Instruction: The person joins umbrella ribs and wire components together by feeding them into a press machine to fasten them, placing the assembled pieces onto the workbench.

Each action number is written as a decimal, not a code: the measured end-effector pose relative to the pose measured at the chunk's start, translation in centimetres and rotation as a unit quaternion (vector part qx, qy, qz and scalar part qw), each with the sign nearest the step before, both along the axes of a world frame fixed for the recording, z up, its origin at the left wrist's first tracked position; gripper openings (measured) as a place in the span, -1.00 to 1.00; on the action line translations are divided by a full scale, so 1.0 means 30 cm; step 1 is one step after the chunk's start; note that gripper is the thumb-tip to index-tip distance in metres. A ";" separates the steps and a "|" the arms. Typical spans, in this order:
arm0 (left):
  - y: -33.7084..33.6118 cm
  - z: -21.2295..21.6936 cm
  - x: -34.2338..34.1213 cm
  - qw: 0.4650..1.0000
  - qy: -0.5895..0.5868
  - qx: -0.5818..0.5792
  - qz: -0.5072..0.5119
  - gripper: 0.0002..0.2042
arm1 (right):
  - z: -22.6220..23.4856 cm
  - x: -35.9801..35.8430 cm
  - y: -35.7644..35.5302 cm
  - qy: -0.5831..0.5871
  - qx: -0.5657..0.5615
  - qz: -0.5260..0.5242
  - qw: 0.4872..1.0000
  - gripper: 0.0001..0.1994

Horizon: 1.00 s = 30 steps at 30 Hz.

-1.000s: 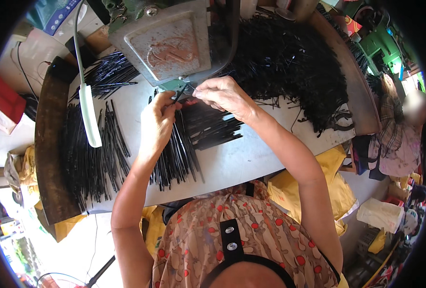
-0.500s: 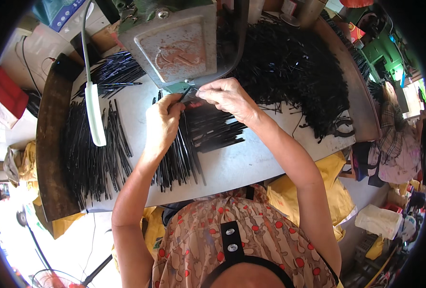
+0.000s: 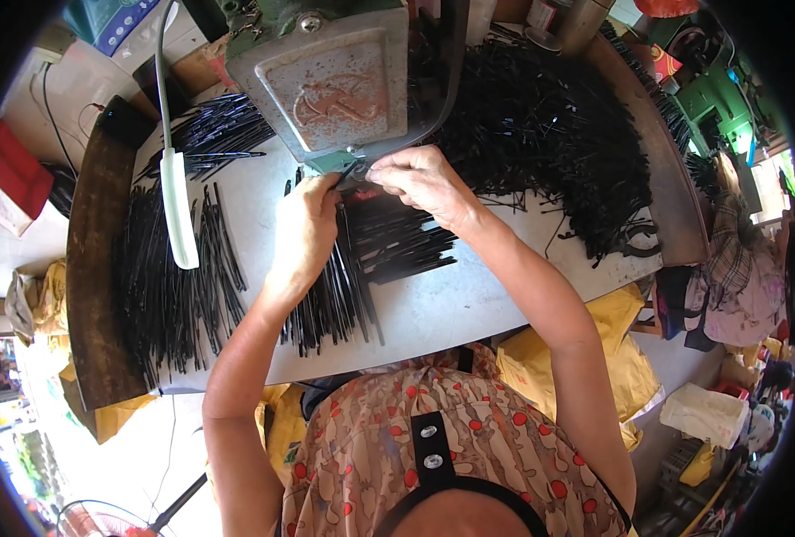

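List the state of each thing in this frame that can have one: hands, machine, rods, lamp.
Left hand: fingers pinched on a thin black rod at the machine's base.
Right hand: fingers pinched at the same spot, beside the left.
Grey-green machine: upright on the table; running or not, cannot tell.
Rod rows: laid out flat, roughly parallel.
Tangled rod heap: piled loose, unsorted.
White lamp: hanging over the rows; lit or not, cannot tell.

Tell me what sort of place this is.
Probably a small workshop. Both hands, left hand and right hand, work at a green metal machine on a worktable heaped with thin black rods; more green machinery stands beyond.
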<state>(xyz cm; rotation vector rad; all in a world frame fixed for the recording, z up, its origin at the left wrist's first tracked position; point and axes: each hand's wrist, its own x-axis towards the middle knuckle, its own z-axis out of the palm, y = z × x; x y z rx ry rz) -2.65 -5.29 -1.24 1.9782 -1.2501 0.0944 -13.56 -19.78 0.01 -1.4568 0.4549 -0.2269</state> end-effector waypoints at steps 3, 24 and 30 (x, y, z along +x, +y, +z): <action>0.006 0.023 -0.038 0.998 -0.054 0.008 -0.006 -0.78 | -0.007 0.002 0.007 -0.002 0.013 -0.004 1.000 -0.84; 0.178 0.005 0.078 0.950 0.182 0.204 0.151 -0.74 | -0.037 -0.043 -0.047 -0.001 0.109 -0.052 0.993 -0.84; 0.198 0.012 0.067 0.949 0.066 0.259 0.167 -0.73 | -0.007 -0.070 0.015 -0.025 0.162 -0.041 0.986 -0.89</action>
